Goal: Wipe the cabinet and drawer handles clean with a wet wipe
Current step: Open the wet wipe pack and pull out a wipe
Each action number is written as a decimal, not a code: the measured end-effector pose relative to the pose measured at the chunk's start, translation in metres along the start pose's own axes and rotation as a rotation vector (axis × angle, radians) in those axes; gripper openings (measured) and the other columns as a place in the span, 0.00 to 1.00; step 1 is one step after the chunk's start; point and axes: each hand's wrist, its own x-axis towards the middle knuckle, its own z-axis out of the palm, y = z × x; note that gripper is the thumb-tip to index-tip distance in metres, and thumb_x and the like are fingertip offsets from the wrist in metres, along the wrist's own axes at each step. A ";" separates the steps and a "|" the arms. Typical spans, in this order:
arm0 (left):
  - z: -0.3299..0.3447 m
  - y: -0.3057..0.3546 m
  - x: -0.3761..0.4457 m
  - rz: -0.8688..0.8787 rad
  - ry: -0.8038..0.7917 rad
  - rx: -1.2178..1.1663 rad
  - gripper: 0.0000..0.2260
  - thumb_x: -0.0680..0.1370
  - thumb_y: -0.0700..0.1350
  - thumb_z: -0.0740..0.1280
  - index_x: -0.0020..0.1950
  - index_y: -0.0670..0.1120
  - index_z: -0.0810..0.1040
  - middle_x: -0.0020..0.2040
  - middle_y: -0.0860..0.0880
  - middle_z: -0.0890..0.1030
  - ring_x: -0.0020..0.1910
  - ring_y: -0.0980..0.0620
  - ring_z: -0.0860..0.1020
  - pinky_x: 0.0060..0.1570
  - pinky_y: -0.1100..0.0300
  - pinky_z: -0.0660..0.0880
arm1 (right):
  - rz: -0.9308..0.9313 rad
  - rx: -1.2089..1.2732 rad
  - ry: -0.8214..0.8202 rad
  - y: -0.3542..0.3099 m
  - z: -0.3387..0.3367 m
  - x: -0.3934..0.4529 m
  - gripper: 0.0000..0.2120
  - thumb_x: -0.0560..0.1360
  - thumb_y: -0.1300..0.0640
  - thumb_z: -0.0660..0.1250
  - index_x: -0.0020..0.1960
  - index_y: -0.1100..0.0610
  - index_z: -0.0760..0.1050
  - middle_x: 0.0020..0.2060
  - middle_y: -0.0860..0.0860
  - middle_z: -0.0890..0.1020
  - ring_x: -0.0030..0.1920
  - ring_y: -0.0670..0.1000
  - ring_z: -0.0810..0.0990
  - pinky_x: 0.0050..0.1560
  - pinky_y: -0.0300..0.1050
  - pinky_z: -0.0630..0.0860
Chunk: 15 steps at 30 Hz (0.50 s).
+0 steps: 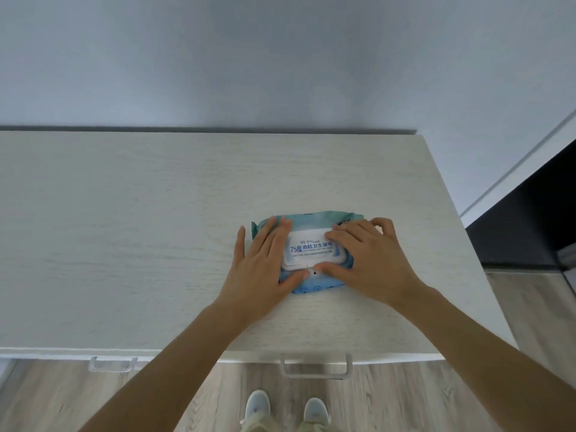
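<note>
The pale wood-grain cabinet top (131, 232) fills most of the view, its back edge against a plain grey-blue wall (249, 57). Below the cabinet's front edge lies a wood-look floor (389, 403), and there two light shoes (286, 406) show. Toward the right part of the cabinet top lies a blue-green wet wipe pack (311, 219) with a white flip lid (311, 247), flat and shut as far as can be seen. The left hand (261, 266) lies flat on the pack's left end, fingers spread and pressing, not clenched. The right hand (371, 260) covers the pack's right end, fingers curved over it, thumb at the lid's front edge. Two pale handles hang at the cabinet's front edge: the right handle (316, 367) below the pack, the left handle (112, 364) further left
</note>
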 end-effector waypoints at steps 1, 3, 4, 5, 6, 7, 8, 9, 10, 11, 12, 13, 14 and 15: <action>0.000 0.000 0.000 0.000 0.013 -0.068 0.37 0.74 0.68 0.51 0.75 0.53 0.38 0.78 0.55 0.47 0.70 0.67 0.32 0.71 0.57 0.30 | -0.008 -0.012 0.007 0.001 0.000 0.001 0.22 0.65 0.42 0.76 0.49 0.58 0.82 0.46 0.51 0.85 0.46 0.52 0.83 0.54 0.55 0.72; -0.001 0.001 0.000 0.016 0.046 -0.183 0.37 0.76 0.64 0.58 0.72 0.59 0.34 0.76 0.58 0.45 0.73 0.65 0.37 0.73 0.56 0.33 | 0.012 -0.006 0.045 0.001 -0.003 0.006 0.18 0.72 0.41 0.68 0.46 0.56 0.82 0.40 0.49 0.85 0.41 0.51 0.82 0.55 0.52 0.70; -0.001 0.001 0.000 0.025 0.056 -0.216 0.39 0.76 0.62 0.61 0.71 0.60 0.33 0.76 0.58 0.44 0.74 0.63 0.40 0.74 0.54 0.35 | 0.059 0.030 0.070 0.000 -0.005 0.011 0.19 0.75 0.42 0.61 0.44 0.55 0.82 0.36 0.48 0.84 0.37 0.50 0.81 0.53 0.51 0.69; -0.002 0.002 -0.001 0.031 0.064 -0.236 0.40 0.76 0.62 0.62 0.71 0.60 0.32 0.76 0.57 0.42 0.75 0.61 0.41 0.75 0.52 0.37 | 0.111 0.071 0.099 -0.001 -0.005 0.018 0.20 0.78 0.44 0.56 0.41 0.55 0.81 0.32 0.47 0.82 0.32 0.50 0.78 0.51 0.50 0.70; -0.003 0.003 -0.001 0.035 0.080 -0.242 0.41 0.76 0.62 0.62 0.72 0.61 0.32 0.76 0.56 0.41 0.75 0.60 0.41 0.75 0.51 0.38 | 0.154 0.114 0.122 -0.002 -0.005 0.025 0.21 0.79 0.45 0.55 0.40 0.55 0.79 0.29 0.47 0.80 0.29 0.51 0.76 0.48 0.50 0.72; -0.004 0.004 -0.002 0.045 0.107 -0.221 0.40 0.75 0.62 0.62 0.73 0.60 0.33 0.76 0.54 0.41 0.76 0.58 0.40 0.75 0.50 0.37 | 0.206 0.177 0.116 -0.002 -0.004 0.031 0.19 0.80 0.46 0.56 0.40 0.56 0.79 0.28 0.48 0.79 0.29 0.51 0.75 0.44 0.49 0.74; -0.006 0.004 -0.002 0.062 0.134 -0.168 0.40 0.76 0.63 0.61 0.75 0.57 0.36 0.77 0.52 0.42 0.76 0.55 0.40 0.74 0.50 0.36 | 0.280 0.256 0.085 -0.001 -0.002 0.036 0.17 0.80 0.47 0.58 0.44 0.57 0.79 0.29 0.48 0.78 0.30 0.52 0.76 0.41 0.48 0.74; -0.007 0.005 -0.001 0.078 0.148 -0.092 0.39 0.76 0.64 0.58 0.77 0.54 0.38 0.78 0.50 0.44 0.77 0.53 0.41 0.74 0.48 0.36 | 0.365 0.331 0.052 -0.001 0.000 0.041 0.15 0.80 0.47 0.58 0.49 0.56 0.78 0.31 0.47 0.78 0.32 0.51 0.77 0.40 0.45 0.74; -0.009 0.005 0.001 0.086 0.144 -0.012 0.37 0.77 0.65 0.55 0.77 0.51 0.40 0.78 0.50 0.47 0.77 0.52 0.42 0.74 0.47 0.36 | 0.441 0.386 0.026 -0.001 0.002 0.044 0.14 0.79 0.47 0.59 0.56 0.55 0.75 0.32 0.46 0.78 0.35 0.50 0.78 0.40 0.43 0.74; -0.011 0.006 0.004 0.078 0.111 0.051 0.36 0.77 0.66 0.50 0.78 0.50 0.40 0.78 0.51 0.48 0.77 0.52 0.41 0.73 0.47 0.35 | 0.489 0.422 0.011 -0.001 0.003 0.046 0.14 0.79 0.48 0.61 0.60 0.55 0.71 0.34 0.44 0.78 0.37 0.49 0.79 0.41 0.41 0.74; -0.012 0.007 0.007 0.061 0.075 0.091 0.36 0.76 0.67 0.46 0.77 0.52 0.37 0.79 0.52 0.47 0.76 0.53 0.39 0.72 0.48 0.33 | 0.509 0.451 0.006 -0.001 0.003 0.046 0.15 0.79 0.50 0.63 0.62 0.55 0.69 0.36 0.44 0.78 0.39 0.49 0.79 0.42 0.41 0.74; -0.010 0.007 0.009 0.040 0.040 0.110 0.36 0.75 0.69 0.43 0.74 0.53 0.32 0.78 0.54 0.44 0.75 0.55 0.35 0.72 0.48 0.30 | 0.501 0.471 0.015 -0.002 0.004 0.043 0.15 0.78 0.53 0.65 0.63 0.55 0.68 0.38 0.45 0.79 0.41 0.49 0.79 0.44 0.41 0.75; -0.006 0.006 0.010 0.018 0.008 0.116 0.36 0.74 0.69 0.42 0.72 0.54 0.29 0.78 0.55 0.41 0.74 0.56 0.33 0.71 0.48 0.29 | 0.471 0.468 0.039 -0.003 0.003 0.039 0.15 0.77 0.55 0.66 0.62 0.56 0.69 0.42 0.46 0.79 0.44 0.49 0.79 0.48 0.42 0.75; -0.003 0.006 0.011 -0.003 -0.013 0.107 0.36 0.74 0.69 0.43 0.71 0.54 0.28 0.78 0.56 0.39 0.74 0.57 0.31 0.71 0.48 0.29 | 0.423 0.441 0.068 -0.006 0.002 0.032 0.14 0.76 0.57 0.68 0.60 0.57 0.71 0.46 0.48 0.79 0.47 0.50 0.77 0.51 0.44 0.75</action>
